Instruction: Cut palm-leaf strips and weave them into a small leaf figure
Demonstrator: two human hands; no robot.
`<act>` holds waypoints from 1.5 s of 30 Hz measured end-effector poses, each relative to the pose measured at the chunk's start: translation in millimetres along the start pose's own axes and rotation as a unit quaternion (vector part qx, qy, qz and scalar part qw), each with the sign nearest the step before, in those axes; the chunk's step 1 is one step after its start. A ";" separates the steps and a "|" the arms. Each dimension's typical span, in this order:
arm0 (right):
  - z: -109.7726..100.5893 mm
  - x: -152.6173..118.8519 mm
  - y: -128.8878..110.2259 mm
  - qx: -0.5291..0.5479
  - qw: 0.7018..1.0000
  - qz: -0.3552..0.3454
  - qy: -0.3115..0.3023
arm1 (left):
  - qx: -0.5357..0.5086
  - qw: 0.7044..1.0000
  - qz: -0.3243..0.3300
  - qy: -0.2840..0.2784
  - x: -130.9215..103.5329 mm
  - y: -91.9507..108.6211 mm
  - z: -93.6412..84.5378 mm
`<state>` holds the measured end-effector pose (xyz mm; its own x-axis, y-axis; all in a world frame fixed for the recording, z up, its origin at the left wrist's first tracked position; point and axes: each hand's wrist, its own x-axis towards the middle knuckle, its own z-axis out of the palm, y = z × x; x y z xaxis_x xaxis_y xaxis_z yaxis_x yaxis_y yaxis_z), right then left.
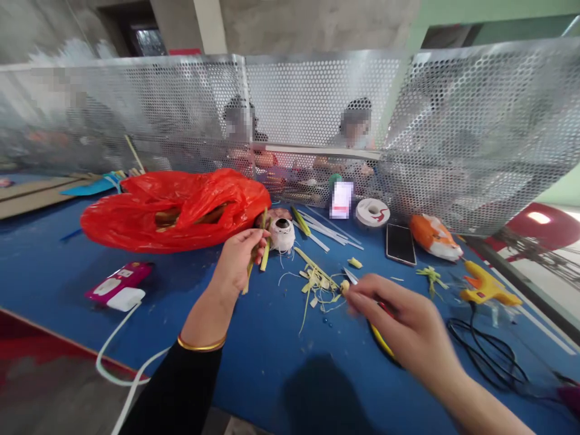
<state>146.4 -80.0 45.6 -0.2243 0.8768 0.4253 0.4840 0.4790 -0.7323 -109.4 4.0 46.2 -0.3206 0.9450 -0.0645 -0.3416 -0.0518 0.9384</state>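
My left hand (242,257) pinches a yellow-green strip (265,254) upright beside a white thread spool (281,234). At the right, my right hand (394,308) is closed, its fingertips at a small pale yellow piece (345,287); motion blurs it slightly. Scissors with a pointed blade (350,276) and red and yellow handles (383,341) lie under and beside that hand. Between the hands is a pile of yellow-green scraps and threads (319,281).
A red plastic bag (176,211) fills the back left. White strips (326,228), a ribbon roll (372,212), a black phone (400,244) and a yellow glue gun (489,287) stand rightward. Behind a perforated metal screen (317,90) are people. A charger (125,298) lies left.
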 end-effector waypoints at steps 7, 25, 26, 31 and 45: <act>106.8 106.5 44.2 -0.203 0.972 0.052 -0.110 | -0.083 0.992 -0.050 0.084 22.7 -24.1 -16.9; 152.3 110.1 70.5 -0.027 0.982 0.168 -0.085 | -0.102 0.987 -0.117 0.051 20.8 -33.8 -16.9; 152.5 109.1 70.8 -0.004 0.982 0.168 -0.085 | -0.092 0.987 -0.121 0.051 20.9 -34.6 -16.9; 148.5 103.0 66.3 0.075 0.984 0.143 -0.080 | -0.022 0.986 -0.158 0.044 18.9 -41.5 -13.3; 122.6 100.5 43.4 -0.139 0.989 0.043 -0.031 | -0.011 0.981 -0.171 0.086 18.9 -46.5 -7.7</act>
<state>41.2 34.0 -8.7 -0.2196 0.9191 0.3273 0.7155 0.3798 -0.5864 -106.4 21.7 -1.2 -0.3270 0.8400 -0.4330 -0.4744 0.2504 0.8440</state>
